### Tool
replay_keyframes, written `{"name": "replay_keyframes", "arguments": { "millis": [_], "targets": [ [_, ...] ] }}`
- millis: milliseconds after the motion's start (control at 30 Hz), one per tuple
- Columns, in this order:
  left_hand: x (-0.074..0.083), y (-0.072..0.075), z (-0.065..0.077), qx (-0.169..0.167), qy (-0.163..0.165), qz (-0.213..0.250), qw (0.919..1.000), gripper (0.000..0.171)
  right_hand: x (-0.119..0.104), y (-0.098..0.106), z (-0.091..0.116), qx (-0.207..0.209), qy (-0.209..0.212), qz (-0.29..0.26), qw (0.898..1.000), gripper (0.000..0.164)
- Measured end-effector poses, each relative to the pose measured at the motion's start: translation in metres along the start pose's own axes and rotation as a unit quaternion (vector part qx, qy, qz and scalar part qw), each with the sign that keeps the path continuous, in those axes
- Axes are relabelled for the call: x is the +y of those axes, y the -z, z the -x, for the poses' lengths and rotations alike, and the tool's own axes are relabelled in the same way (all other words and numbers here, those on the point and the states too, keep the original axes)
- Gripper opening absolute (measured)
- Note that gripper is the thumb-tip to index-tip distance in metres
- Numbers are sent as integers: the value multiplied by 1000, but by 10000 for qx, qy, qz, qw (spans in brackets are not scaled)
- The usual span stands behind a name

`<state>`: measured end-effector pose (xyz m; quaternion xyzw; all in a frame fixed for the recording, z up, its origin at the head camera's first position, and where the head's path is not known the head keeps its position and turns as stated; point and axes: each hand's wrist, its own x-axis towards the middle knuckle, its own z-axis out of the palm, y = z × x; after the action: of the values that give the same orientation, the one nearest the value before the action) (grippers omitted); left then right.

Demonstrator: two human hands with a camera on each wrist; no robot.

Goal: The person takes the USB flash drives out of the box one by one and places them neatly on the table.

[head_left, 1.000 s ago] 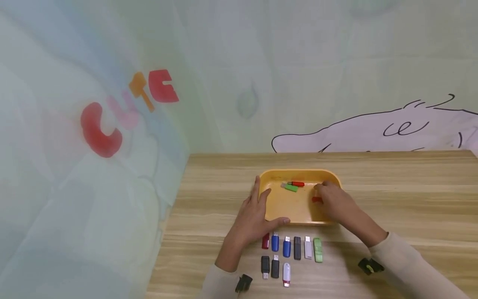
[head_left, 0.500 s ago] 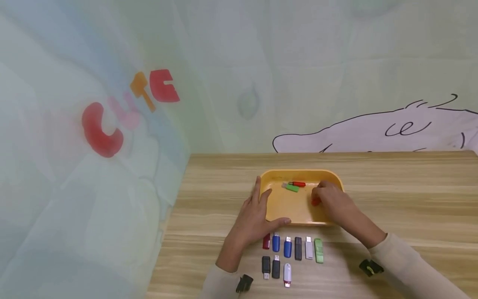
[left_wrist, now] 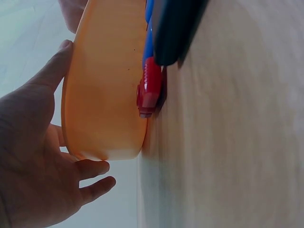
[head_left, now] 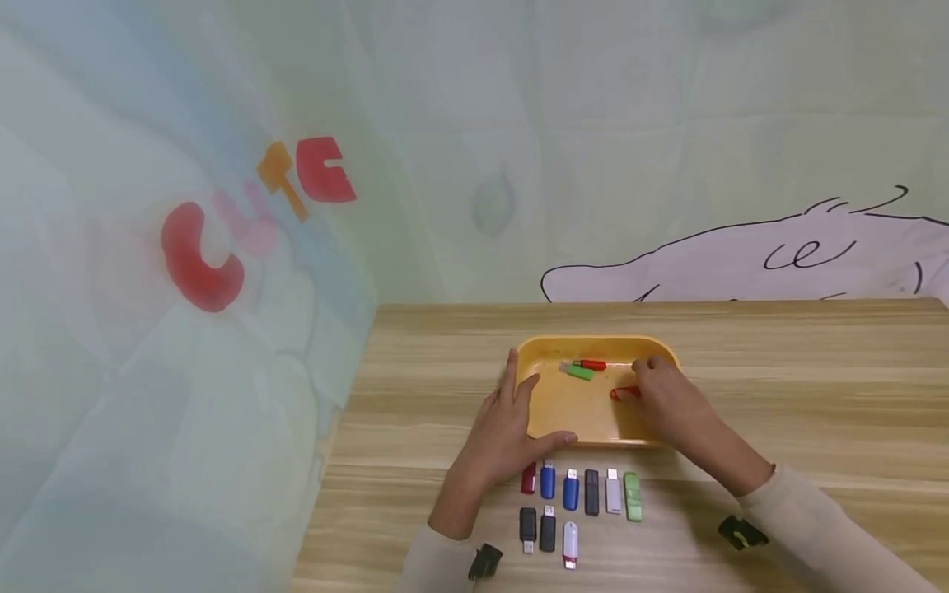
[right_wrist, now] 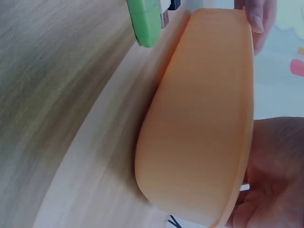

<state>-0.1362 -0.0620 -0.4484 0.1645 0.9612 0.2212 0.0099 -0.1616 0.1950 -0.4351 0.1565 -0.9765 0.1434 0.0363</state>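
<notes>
In the head view, a yellow-orange tray (head_left: 578, 424) stands on the wooden table. My left hand (head_left: 498, 428) rests at its left end, fingers spread and thumb along the near rim. At the right end, my right hand (head_left: 667, 402) reaches inside with curled fingers and holds a red USB stick (head_left: 624, 393), partly hidden by the hand. A small white piece (right_wrist: 244, 187) shows beside the right fingers in the right wrist view; its kind is unclear. Farther back in the tray, a green USB stick (head_left: 578, 373) and a red USB stick (head_left: 593, 365) lie close together.
In front of the tray, several USB sticks stand in two rows, among them a blue one (head_left: 570, 492), a light green one (head_left: 633, 497) and a white-and-red one (head_left: 569, 543). The table (head_left: 801, 371) meets a printed wall covering (head_left: 445, 165) behind and at left.
The red USB stick at my right hand has shifted and turned, and more of it now sticks out to the left. The left hand stays on the tray.
</notes>
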Motion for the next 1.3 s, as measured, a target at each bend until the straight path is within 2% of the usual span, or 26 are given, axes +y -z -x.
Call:
{"name": "replay_keyframes", "arguments": {
  "millis": [133,300,533,800,1067,1300],
  "targets": [
    [0,0,0,9,-32,-2,10000,107,-2,-2,-2,-213,-234,19,9995,34],
    [0,-1,0,-22,-56,-23,10000,107,-1,-6,-4,-501,-226,-26,9985,29],
    [1,0,1,-35,-69,8,10000,107,1,-8,-4,-236,-10,-11,9997,24],
    [1,1,2,-17,-84,-22,10000,107,3,-9,-2,-67,162,-87,9998,31],
    [1,0,1,-10,-58,-12,10000,107,4,-6,-4,-155,67,-145,9998,37],
    [0,0,-1,-34,-49,-29,10000,107,6,-8,-7,-187,27,-89,9998,32]
  ]
}}
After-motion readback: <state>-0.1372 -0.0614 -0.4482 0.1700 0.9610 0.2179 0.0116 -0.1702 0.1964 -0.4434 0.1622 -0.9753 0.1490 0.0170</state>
